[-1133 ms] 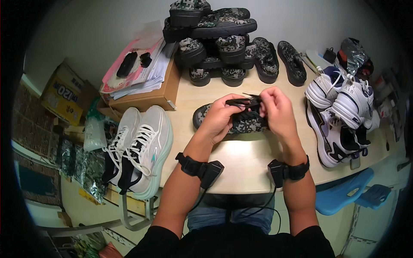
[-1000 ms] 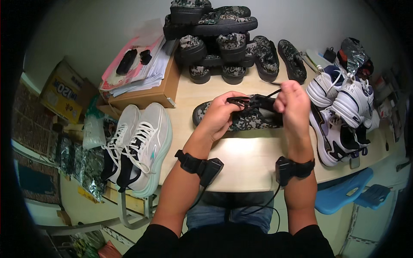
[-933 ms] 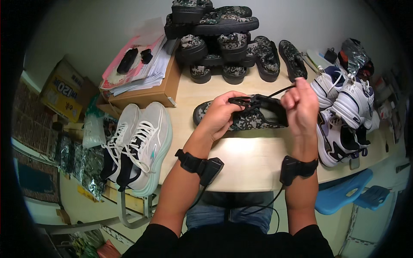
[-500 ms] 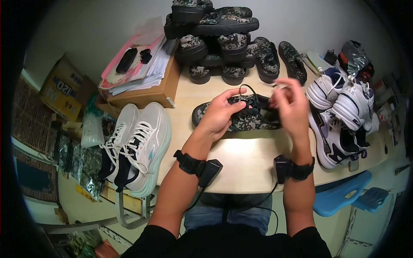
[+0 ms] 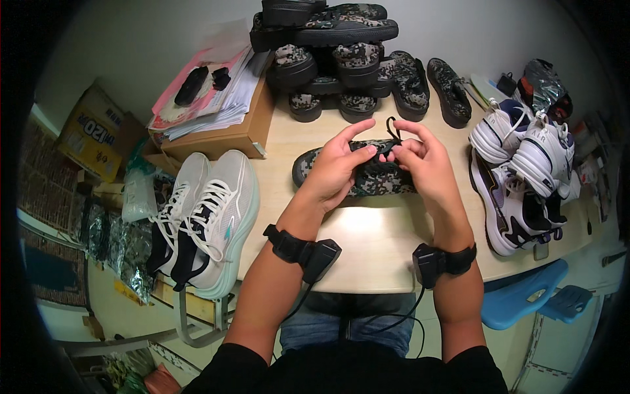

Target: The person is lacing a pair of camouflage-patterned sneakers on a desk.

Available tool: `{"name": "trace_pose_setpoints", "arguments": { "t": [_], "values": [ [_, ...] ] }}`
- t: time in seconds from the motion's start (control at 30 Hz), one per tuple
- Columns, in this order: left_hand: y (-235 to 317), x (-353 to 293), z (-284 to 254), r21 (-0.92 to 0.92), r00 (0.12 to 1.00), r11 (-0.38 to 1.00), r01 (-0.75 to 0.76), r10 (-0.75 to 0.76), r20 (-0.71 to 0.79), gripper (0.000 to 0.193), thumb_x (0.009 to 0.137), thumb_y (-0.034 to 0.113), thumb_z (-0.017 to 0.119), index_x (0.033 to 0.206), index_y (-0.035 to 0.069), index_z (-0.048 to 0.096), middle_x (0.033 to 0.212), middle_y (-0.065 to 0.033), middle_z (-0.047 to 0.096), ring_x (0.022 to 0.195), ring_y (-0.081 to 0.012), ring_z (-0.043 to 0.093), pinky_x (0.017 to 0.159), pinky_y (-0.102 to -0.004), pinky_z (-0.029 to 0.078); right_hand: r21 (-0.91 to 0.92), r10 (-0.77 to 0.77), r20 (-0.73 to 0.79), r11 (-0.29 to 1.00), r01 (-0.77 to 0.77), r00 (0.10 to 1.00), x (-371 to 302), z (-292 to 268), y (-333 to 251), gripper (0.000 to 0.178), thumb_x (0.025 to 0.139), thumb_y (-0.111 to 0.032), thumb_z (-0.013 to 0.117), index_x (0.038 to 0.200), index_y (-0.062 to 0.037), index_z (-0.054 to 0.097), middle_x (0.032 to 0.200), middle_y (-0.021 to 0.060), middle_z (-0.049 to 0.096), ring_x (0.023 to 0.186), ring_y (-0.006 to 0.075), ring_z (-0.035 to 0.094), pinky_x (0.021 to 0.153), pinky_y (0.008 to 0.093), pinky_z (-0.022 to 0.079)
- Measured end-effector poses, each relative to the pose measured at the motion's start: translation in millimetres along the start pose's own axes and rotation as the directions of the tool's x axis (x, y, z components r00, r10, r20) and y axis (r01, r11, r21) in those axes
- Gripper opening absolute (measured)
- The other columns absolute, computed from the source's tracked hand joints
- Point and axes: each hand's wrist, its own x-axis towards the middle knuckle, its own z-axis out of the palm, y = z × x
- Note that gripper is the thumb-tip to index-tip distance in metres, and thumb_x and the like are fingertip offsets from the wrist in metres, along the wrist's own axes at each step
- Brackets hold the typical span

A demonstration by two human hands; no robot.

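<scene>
A camouflage canvas shoe (image 5: 384,182) with a black sole lies sideways on the table before me, its toe to the left. A black shoelace (image 5: 392,126) rises in a small loop above its top. My left hand (image 5: 336,164) is over the toe side, index finger stretched out, thumb pressed down at the lace with the other fingers curled beneath. My right hand (image 5: 425,157) covers the heel end; its thumb and curled fingers pinch the lace close to the left thumb, while the index finger points up beside the loop. The fingertips partly hide the knot area.
More camouflage shoes (image 5: 325,33) are stacked at the back. Grey running shoes (image 5: 226,217) stand at left, near a cardboard box (image 5: 256,134) under papers. White sneakers (image 5: 518,164) are piled at right. A blue plastic chair (image 5: 525,295) is below the table's right edge.
My right hand has come down and left from above the heel to the lace, meeting my left hand. The lace loop now stands upright between them.
</scene>
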Motion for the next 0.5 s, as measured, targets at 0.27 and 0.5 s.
{"name": "trace_pose_setpoints", "arguments": {
  "t": [0.27,0.5],
  "values": [
    [-1,1,-3,0.03,1.0,0.999,-0.017,0.017,0.004,0.049,0.089,0.0,0.054,0.135,0.003,0.038,0.09,-0.0086,0.064,0.086,-0.013,0.063,0.077,-0.0259,0.053,0.653,-0.041,0.037,0.757,0.007,0.998,-1,-9,-10,0.036,0.088,-0.004,0.047,0.124,-0.0005,0.047,0.085,0.0066,0.054,0.059,0.0108,0.048,0.068,0.0289,0.046],
    [2,0,-2,0.037,1.0,0.999,0.005,-0.005,-0.009,0.049,0.087,-0.002,0.055,0.133,0.002,0.04,0.092,-0.0105,0.064,0.089,-0.0129,0.062,0.079,-0.0254,0.052,0.775,-0.331,-0.065,0.578,0.257,0.941,-1,-53,-17,0.03,0.092,-0.014,0.043,0.118,-0.0047,0.053,0.095,0.0081,0.058,0.06,0.0117,0.044,0.071,0.0318,0.041]
  ]
}}
